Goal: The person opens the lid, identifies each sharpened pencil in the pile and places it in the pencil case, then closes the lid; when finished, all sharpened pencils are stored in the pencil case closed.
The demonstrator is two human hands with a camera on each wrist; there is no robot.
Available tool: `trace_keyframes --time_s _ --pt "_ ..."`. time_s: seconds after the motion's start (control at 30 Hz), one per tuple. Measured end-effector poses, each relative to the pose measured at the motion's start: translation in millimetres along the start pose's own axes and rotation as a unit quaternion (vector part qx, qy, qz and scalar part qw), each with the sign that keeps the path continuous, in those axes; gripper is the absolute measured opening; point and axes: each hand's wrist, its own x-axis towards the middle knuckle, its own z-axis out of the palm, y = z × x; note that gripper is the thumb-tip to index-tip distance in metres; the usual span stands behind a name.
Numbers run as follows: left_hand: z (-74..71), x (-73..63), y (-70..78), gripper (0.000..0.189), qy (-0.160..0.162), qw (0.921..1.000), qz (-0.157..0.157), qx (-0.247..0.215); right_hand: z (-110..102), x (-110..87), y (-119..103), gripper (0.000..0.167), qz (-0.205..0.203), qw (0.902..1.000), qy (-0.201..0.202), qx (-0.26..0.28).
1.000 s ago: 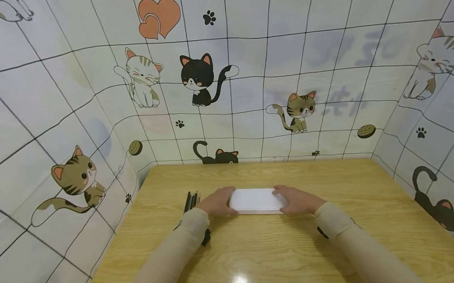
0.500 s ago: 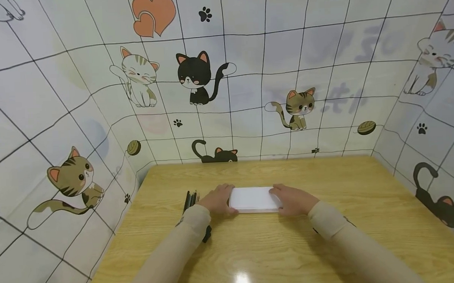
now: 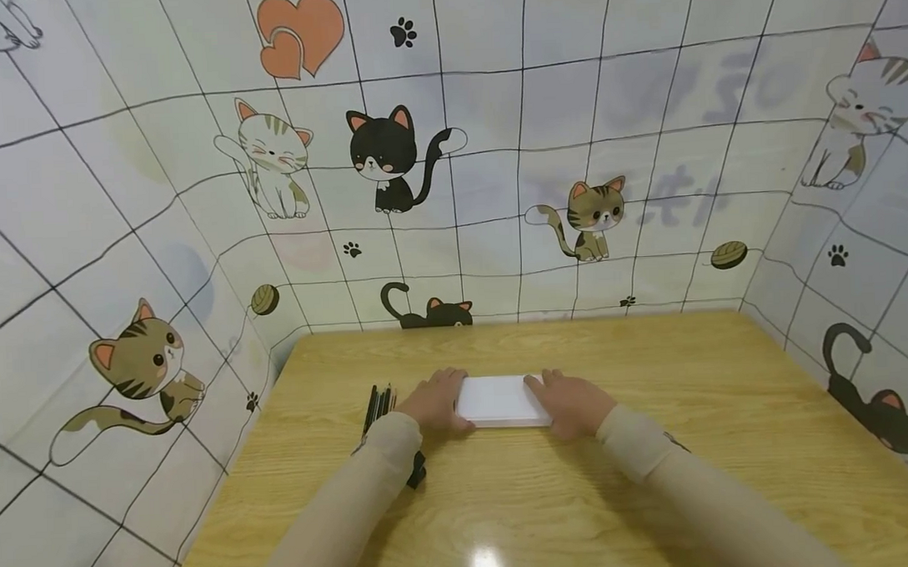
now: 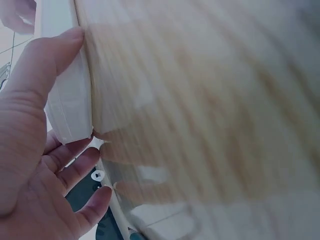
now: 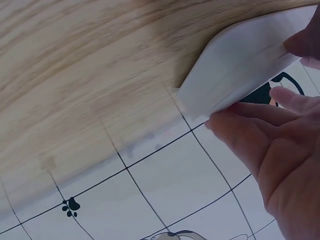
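A flat white rectangular box [image 3: 501, 399] lies lengthwise on the wooden table, between my two hands. My left hand [image 3: 431, 401] grips its left end, the thumb [image 4: 62, 47] pressed along the near side and the fingers spread behind and below the end. From the other side, my right hand [image 3: 576, 403] holds the right end; in the right wrist view its thumb [image 5: 302, 42] lies on one side of the box and a bent finger [image 5: 235, 127] touches the opposite edge. The hand covers part of that end in the head view.
A bundle of dark pens and pencils [image 3: 377, 407] lies on the table [image 3: 537, 514], just left of my left hand and partly hidden by that sleeve. Beyond the back edge stands a wall covering [image 3: 491, 257] printed with cats and grid lines.
My right hand has slid left, and less of the white box shows between the hands. The left hand has stayed nearly in place. The head view has shifted slightly.
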Motion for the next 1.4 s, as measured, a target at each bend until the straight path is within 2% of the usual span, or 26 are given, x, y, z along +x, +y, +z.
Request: trace_keyframes --time_s 0.13,0.23,0.5,0.63,0.97,1.17,1.4 --pt "-0.9 0.4 1.5 0.098 0.003 0.9999 -0.005 0.011 -1 3.4 -8 0.066 0.012 0.9992 -0.024 -0.030" --pt "-3.3 0.5 4.5 0.098 0.003 0.9999 -0.008 0.014 -1 4.0 -14 0.061 0.006 0.9981 -0.017 -0.060" --pt "-1.8 2.5 4.0 0.098 0.007 0.9994 -0.018 0.028 8 7.9 -27 0.054 0.015 0.9958 0.031 -0.085" --pt "1.1 5.1 0.5 0.100 0.013 0.9992 -0.019 0.032 15 10.8 -32 0.054 0.037 0.9894 0.077 -0.118" --pt "-0.2 3.8 2.5 0.102 0.006 0.9988 -0.030 0.038 22 13.9 -41 0.036 0.069 0.9782 0.136 -0.140" --pt "0.1 1.0 3.2 0.103 0.006 0.9986 -0.034 0.039 22 11.5 -45 0.031 0.066 0.9739 0.158 -0.149" --pt "3.5 3.3 -1.1 0.102 0.026 0.9989 -0.029 0.027 19 10.7 -47 0.030 0.071 0.9714 0.166 -0.154"
